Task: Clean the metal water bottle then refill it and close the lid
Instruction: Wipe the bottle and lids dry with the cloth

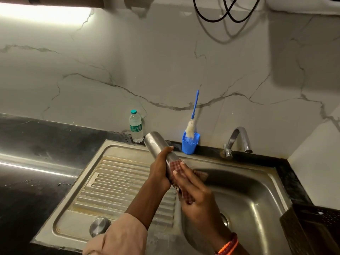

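Cleaning step: left hand (pixel 160 172) grips metal water bottle (pixel 161 150) tilted over the sink (pixel 257 181), base up. Right hand (pixel 195 192) presses checked cloth (pixel 176 166) around its body, wiping outside. Lid (pixel 99 226) lies on drainboard. Next probably rinse, then refill, needs tap (pixel 237 140).

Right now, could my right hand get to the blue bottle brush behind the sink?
Probably not straight away: the right hand is pressing a checked cloth against the metal bottle. Nothing stands between it and the bottle brush in its blue holder.
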